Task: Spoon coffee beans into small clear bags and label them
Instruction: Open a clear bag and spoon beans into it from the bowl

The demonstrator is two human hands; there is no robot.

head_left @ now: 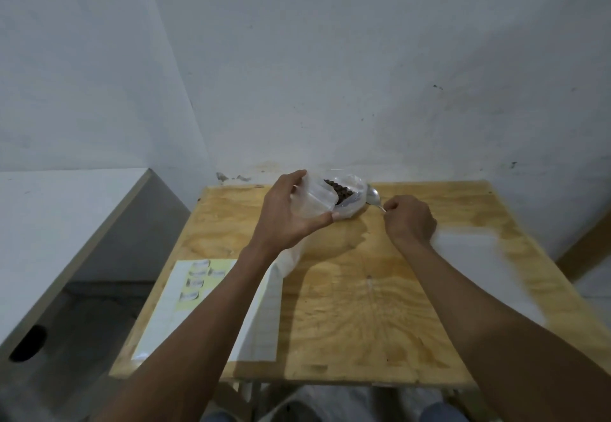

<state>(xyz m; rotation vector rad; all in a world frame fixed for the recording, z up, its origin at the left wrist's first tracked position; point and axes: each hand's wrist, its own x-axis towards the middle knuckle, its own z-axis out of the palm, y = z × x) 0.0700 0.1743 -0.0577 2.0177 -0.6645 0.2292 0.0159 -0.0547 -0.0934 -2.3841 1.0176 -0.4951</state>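
Observation:
My left hand grips a small clear bag held above the far middle of the wooden table. Just behind it sits a larger clear bag of dark coffee beans, its mouth open. My right hand pinches the handle of a metal spoon, whose bowl rests at the bean bag's right side. A sheet of labels, white strips on yellow backing, lies at the table's left front, partly under my left forearm.
More clear plastic lies blurred on the table's right side. A grey shelf or bench stands to the left, with a gap between it and the table. White walls close in behind.

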